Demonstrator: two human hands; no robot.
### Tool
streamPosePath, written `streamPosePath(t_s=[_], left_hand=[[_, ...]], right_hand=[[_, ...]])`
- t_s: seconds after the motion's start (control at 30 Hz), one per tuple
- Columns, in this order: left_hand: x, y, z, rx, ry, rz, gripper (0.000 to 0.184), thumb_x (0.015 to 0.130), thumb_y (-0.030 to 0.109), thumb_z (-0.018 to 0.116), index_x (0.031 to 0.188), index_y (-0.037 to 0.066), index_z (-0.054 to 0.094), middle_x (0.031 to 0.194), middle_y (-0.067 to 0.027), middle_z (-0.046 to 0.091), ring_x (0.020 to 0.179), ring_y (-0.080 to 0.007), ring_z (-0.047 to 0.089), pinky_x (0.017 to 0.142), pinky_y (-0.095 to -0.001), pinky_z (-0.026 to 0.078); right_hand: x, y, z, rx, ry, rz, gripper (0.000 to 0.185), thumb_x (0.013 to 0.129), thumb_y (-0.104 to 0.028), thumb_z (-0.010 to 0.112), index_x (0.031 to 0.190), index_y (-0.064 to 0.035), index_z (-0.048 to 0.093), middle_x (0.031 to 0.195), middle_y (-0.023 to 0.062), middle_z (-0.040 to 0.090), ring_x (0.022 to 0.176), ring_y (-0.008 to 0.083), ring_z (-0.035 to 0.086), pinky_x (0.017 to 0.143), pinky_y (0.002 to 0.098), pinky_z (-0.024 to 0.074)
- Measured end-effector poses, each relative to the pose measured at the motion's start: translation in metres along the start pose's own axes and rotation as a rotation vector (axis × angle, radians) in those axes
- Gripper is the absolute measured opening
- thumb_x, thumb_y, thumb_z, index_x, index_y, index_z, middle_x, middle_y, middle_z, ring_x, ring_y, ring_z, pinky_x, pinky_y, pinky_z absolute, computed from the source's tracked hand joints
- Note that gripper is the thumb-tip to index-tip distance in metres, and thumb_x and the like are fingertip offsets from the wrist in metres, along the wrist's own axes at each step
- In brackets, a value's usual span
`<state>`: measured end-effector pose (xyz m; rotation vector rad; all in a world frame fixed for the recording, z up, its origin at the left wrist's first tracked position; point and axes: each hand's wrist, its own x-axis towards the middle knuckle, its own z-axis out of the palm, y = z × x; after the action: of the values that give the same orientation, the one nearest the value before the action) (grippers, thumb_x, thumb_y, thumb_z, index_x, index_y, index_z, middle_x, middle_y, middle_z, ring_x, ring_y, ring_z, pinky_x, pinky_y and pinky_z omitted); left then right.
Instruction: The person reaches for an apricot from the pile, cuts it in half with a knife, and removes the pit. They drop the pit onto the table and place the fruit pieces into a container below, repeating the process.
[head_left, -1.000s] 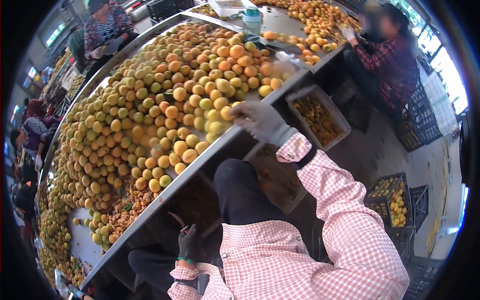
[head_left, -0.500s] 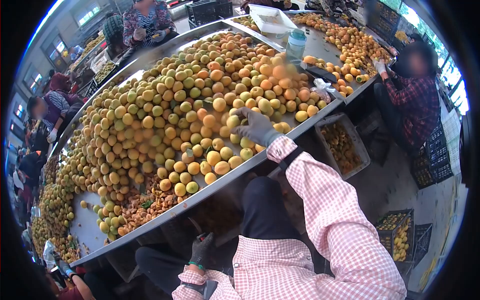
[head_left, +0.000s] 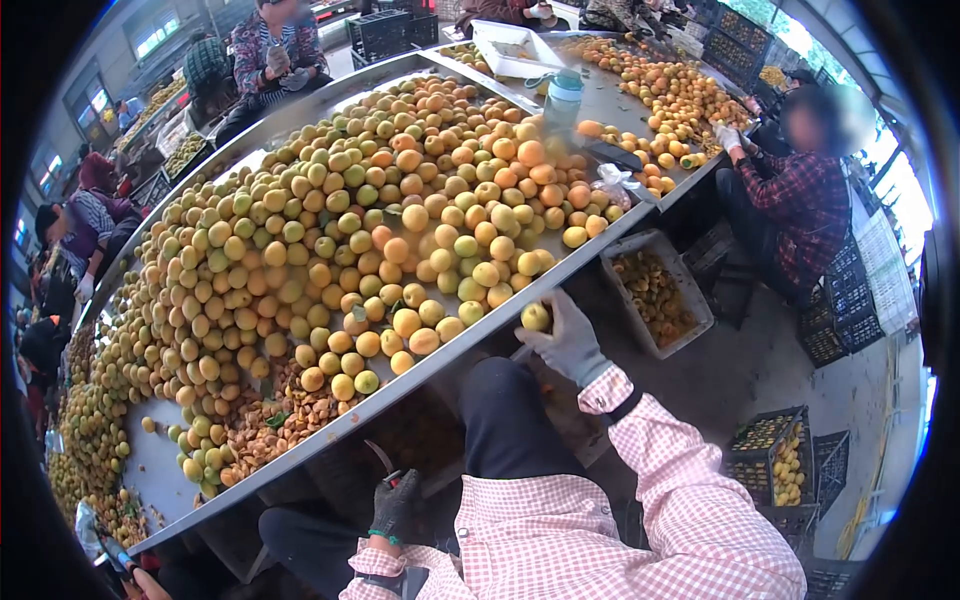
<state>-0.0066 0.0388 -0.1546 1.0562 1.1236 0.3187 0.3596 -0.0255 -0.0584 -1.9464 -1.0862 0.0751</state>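
Observation:
Just outside the table's front edge, my right hand (head_left: 566, 338) in a light grey glove holds a yellow-green fruit (head_left: 536, 317) between thumb and fingers. Lower down, near my knees, my left hand (head_left: 395, 503) in a dark glove is closed on a small curved knife (head_left: 381, 458), its blade pointing up and left. A big heap of yellow, green and orange fruit (head_left: 330, 240) covers much of the metal table (head_left: 160, 470). Brown-orange scraps (head_left: 285, 422) lie at the heap's near edge.
Below the table edge stands a pale crate (head_left: 690, 318) of scraps. Black crates (head_left: 765, 470) of fruit are at the lower right. A bottle (head_left: 563, 100) and white tray (head_left: 512, 48) sit on the table. A person in a plaid shirt (head_left: 812, 215) sits at the right; others sit across.
My right hand has drawn back from the heap to outside the table edge with a fruit in it. The left hand stays low, the knife blade now in clearer view.

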Motion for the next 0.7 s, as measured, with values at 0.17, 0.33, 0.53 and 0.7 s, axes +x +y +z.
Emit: streamPosePath(t_s=[0.17,0.33,0.53,0.7], left_hand=[[-0.005,0.004,0.003,-0.066,0.033,-0.137,0.017,0.083,0.023,0.071,0.08,0.009,0.06,0.06,0.0011,0.054,0.047,-0.0107,0.05,0.043,-0.025,0.039],[0.002,-0.006,-0.002,-0.086,0.038,-0.125,0.016,0.083,0.021,0.071,0.081,0.008,0.062,0.061,0.0008,0.055,0.049,-0.0105,0.052,0.044,-0.0249,0.039],[0.0,0.0,0.001,-0.065,0.016,-0.106,0.015,0.084,0.022,0.068,0.077,0.013,0.058,0.06,0.0038,0.052,0.047,-0.0083,0.047,0.042,-0.0237,0.036],[-0.006,0.009,0.005,-0.089,0.039,-0.126,0.015,0.083,0.022,0.069,0.076,0.014,0.058,0.058,0.0041,0.051,0.047,-0.0082,0.047,0.043,-0.0242,0.036]], right_hand=[[-0.072,0.053,-0.006,0.075,-0.079,0.48,0.032,0.076,-0.02,0.074,0.095,-0.0065,0.053,0.083,0.0083,0.058,0.079,0.0238,0.058,0.073,0.0334,0.0478],[-0.082,0.043,-0.037,1.415,-0.125,0.892,0.046,0.093,-0.05,0.05,0.104,-0.0064,0.058,0.079,0.0017,0.06,0.067,0.0114,0.054,0.059,0.0266,0.0441],[-0.038,0.003,-0.039,1.646,-0.237,0.879,0.056,0.095,-0.051,0.043,0.117,-0.0008,0.054,0.079,0.0042,0.06,0.063,0.0124,0.051,0.052,0.0257,0.0373],[0.019,0.0,-0.009,1.128,-0.263,0.697,0.048,0.092,-0.044,0.055,0.119,-0.0037,0.054,0.08,0.0053,0.059,0.07,0.0142,0.055,0.062,0.0286,0.0458]])
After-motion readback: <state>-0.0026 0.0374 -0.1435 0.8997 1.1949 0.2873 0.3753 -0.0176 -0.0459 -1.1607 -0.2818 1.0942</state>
